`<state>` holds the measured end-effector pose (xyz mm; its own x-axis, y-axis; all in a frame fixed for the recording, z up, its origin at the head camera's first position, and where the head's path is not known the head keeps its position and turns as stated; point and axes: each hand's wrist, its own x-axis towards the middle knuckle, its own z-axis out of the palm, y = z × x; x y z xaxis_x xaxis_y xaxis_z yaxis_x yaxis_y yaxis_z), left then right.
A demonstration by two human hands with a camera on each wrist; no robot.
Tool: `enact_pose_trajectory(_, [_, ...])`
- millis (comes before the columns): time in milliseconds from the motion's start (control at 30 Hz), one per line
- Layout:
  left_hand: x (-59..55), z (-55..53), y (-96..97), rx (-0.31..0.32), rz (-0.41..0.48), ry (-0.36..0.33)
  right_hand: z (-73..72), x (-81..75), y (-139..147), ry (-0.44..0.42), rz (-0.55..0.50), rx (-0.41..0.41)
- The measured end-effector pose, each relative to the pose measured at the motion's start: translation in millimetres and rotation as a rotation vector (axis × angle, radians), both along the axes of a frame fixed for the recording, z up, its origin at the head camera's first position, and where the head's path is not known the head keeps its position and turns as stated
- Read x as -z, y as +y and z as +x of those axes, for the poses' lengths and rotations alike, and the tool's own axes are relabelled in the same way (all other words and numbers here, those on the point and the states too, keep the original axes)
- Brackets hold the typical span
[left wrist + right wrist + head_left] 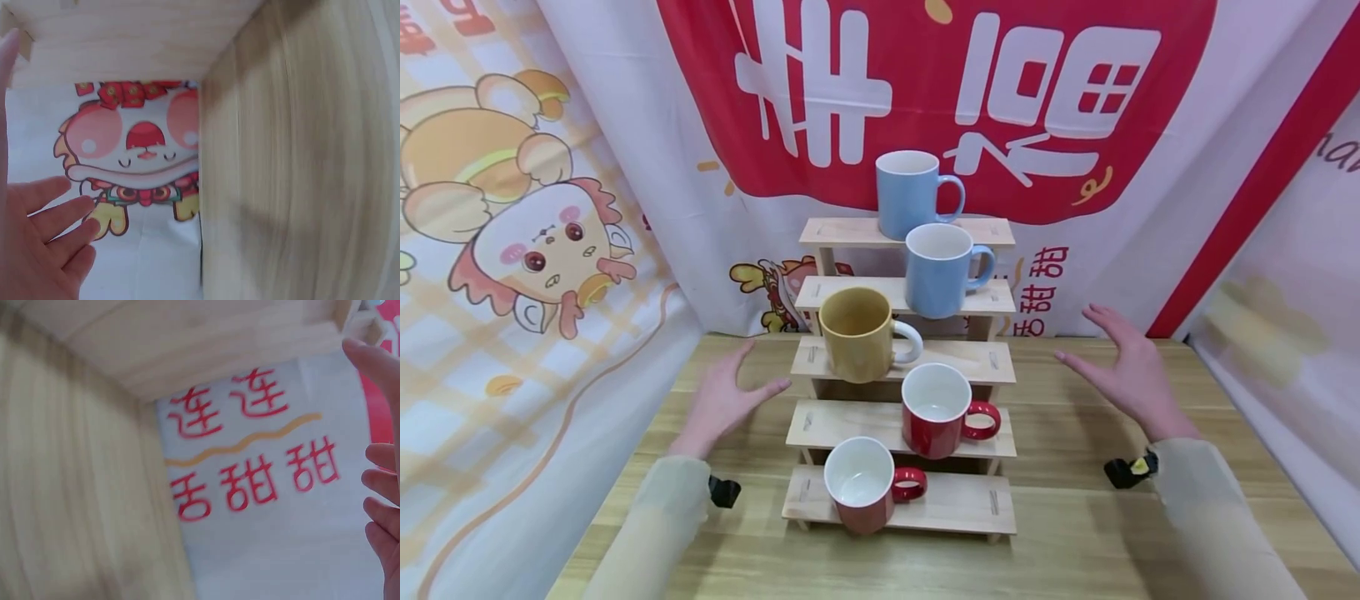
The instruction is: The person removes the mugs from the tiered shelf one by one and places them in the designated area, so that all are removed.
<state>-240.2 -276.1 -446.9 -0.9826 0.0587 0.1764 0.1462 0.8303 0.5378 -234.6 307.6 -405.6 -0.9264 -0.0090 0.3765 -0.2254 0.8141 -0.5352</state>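
A stepped wooden rack (958,504) stands mid-table with one mug on each of its tiers. Two light-blue mugs, an upper one (908,196) and a lower one (936,273), occupy the top tiers. Below them is a yellow mug (856,346) with a white handle. On the bottom tiers sit a red mug (934,421) and a pinkish-red mug (863,492), both white inside. My left hand (726,400) hovers left of the rack, thumb and fingers spread, holding nothing. To the right of the rack, my right hand (1131,375) is likewise spread and holds nothing.
A wood-grain table (1060,550) lies under the rack. Printed cloth walls enclose it: a back cloth (760,225) with red and white lettering, a left cloth (625,400) with a cartoon animal, and a right cloth (1285,400).
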Motion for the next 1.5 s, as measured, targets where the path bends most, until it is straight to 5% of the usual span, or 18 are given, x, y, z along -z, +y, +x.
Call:
enact_pose_trajectory(233, [0.6, 18.6, 13.0, 0.021, 0.253, -0.094, 2.5, -31.9, -16.2, 0.155, -0.129, -0.032])
enact_pose_trajectory(567, [16.5, 47.4, 33.0, 0.067, 0.506, -0.123, 9.0, -76.1, -39.2, 0.213, -0.189, -0.088])
enact_pose_trajectory(767, [16.5, 58.8, 48.0, 0.085, 0.556, -0.147, 17.0, -86.0, -50.7, 0.250, -0.183, -0.160])
enact_pose_trajectory(1167, [26.9, 58.2, 54.4, -0.019, 0.545, -0.164, 15.6, -118.2, -82.6, 0.358, -0.168, -0.287])
enact_pose_trajectory(1300, [30.4, 57.0, 52.7, -0.021, 0.573, -0.171, 7.5, -136.1, -94.9, 0.307, -0.185, -0.295])
enact_pose_trajectory(1500, [36.3, 58.5, 49.7, -0.020, 0.678, -0.233, -17.3, -159.4, -107.1, 0.073, -0.283, -0.266])
